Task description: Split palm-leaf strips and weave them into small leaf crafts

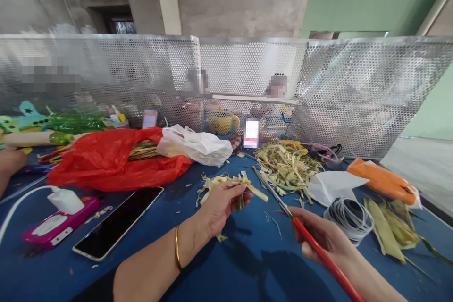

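My left hand (223,204), with a gold bangle at the wrist, pinches a small bundle of pale dried husk strips (260,192) between thumb and fingers. More husk strips (216,181) lie on the table just behind it. In my right hand (323,233) is a long red-handled tool (313,240). Its slender metal end (271,189) points up and left, apart from the bundle. Whether it is pliers or scissors I cannot tell.
A pile of husk shreds (286,165) lies behind the tool. Wire coil (348,219), husk leaves (389,231) and an orange package (384,181) sit right. Left are a phone (120,222), power strip (63,226) and red bag (102,160). A perforated screen (247,61) stands behind.
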The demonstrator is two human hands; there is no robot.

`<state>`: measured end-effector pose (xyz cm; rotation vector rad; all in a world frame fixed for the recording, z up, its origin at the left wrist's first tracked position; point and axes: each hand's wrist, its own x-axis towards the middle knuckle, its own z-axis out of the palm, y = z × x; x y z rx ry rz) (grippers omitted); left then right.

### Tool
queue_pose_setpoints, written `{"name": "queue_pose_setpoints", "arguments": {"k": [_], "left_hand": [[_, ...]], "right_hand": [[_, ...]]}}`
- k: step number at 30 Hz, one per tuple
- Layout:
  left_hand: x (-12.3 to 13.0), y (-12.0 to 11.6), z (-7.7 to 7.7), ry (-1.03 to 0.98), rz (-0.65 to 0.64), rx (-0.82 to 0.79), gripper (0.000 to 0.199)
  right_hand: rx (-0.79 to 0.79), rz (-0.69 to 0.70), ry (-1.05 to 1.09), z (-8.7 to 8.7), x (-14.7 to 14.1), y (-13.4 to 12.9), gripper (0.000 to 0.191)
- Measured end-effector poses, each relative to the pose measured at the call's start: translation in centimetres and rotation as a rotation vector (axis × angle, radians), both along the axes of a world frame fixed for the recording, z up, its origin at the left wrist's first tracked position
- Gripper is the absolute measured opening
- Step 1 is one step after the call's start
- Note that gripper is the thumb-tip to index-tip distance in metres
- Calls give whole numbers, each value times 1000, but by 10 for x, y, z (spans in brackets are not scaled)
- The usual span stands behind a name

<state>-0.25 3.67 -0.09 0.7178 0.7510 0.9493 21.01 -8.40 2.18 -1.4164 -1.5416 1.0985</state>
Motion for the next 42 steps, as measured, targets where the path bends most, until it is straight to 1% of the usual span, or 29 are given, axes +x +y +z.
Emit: {"name": "queue_pose_setpoints", "arguments": {"k": [2,4,8,10,15,18,27,33,35,37,39,41,42], "left_hand": [[0,1,1,-34,59,-19,9],[-1,1,3,-55,92,-20,4],[-1,0,6,-110,114,-43,1],[0,-1,6,-136,110,-67,1],[2,-3,0,-157,52,-97,2],[3,-4,-1,-165,19,-100,3],[3,-5,-1,-163,-8,-79,2],[2,-3,-1,-136,-12,-80,4],[2,-4,0,-131,-12,-83,5],[3,-4,1,-123,-3,-89,6],[2,-4,3,-109,21,-101,7],[2,-4,4,-91,56,-111,7],[2,-4,4,-83,69,-113,7]], "right_hand": [[-48,14,-53,6,-1,-2,66],[-65,23,-132,9,-3,-3,64],[-29,-11,-339,5,-4,1,53],[-25,-38,-396,1,-4,4,52],[-22,-63,-381,-7,-1,7,63],[4,-72,-393,-10,1,8,64],[57,-39,-419,-9,1,10,57],[90,-22,-420,-8,2,9,44],[82,-12,-433,-9,3,9,44],[75,-38,-443,-10,4,10,50],[74,-96,-454,-13,5,11,58],[87,-142,-508,-16,7,12,60],[102,-154,-567,-17,7,13,58]]}}
